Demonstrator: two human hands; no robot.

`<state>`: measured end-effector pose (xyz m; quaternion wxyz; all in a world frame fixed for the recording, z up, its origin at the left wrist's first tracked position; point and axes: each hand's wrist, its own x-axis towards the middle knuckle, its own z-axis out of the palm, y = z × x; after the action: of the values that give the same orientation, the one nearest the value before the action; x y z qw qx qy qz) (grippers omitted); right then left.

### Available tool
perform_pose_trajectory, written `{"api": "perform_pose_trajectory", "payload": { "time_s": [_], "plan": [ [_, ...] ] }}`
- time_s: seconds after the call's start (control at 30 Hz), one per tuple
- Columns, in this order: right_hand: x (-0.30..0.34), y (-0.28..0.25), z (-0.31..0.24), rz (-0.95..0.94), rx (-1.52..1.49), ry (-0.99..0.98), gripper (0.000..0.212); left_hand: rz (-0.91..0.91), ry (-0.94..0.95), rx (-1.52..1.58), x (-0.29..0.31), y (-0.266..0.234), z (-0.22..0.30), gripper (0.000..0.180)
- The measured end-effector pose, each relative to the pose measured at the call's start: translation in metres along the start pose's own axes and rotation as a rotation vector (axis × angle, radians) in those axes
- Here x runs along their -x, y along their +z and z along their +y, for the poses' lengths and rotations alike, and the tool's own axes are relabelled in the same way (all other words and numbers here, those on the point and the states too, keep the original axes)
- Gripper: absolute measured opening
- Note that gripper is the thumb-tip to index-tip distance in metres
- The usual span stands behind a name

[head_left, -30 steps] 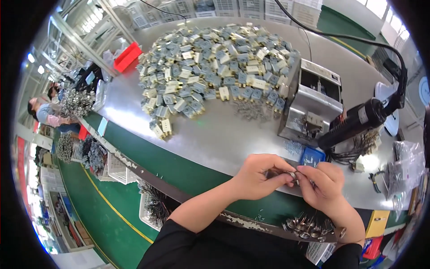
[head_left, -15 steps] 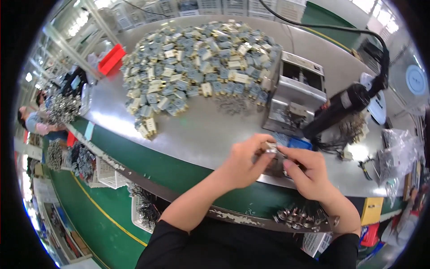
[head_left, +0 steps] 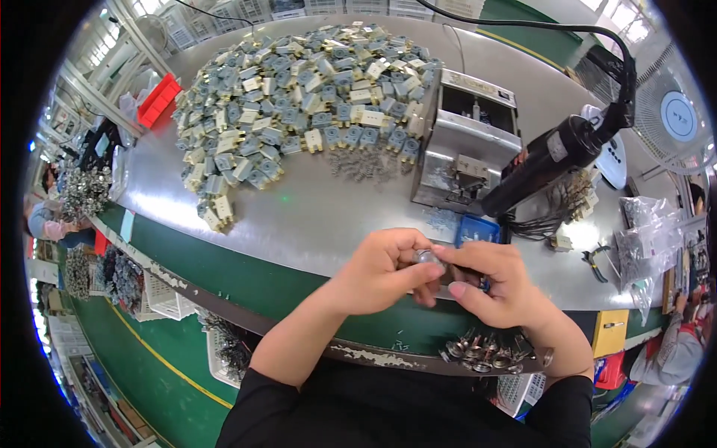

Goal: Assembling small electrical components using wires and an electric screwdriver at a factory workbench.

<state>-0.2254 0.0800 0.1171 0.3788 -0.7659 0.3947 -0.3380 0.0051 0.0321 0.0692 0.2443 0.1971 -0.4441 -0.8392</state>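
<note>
Both hands meet just over the bench's near edge, left hand (head_left: 377, 272) and right hand (head_left: 497, 287) pinching a small metal part (head_left: 429, 257) between fingertips, probably held close for a better look, with the screwdriver (head_left: 549, 160) hanging within reach.

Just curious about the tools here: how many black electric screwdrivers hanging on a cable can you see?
1: the black electric screwdriver hangs tilted at the right, beside the metal machine, beyond both hands. Others may be out of view.
</note>
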Motion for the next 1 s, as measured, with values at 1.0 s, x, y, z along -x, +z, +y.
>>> {"api": "perform_pose_trajectory", "payload": {
  "time_s": [1.0],
  "plan": [
    [0.007, 0.008, 0.006, 0.089, 0.077, -0.025, 0.034, -0.042, 0.081, -0.325, -0.006, -0.002, -0.008, 0.023]
  ]
}}
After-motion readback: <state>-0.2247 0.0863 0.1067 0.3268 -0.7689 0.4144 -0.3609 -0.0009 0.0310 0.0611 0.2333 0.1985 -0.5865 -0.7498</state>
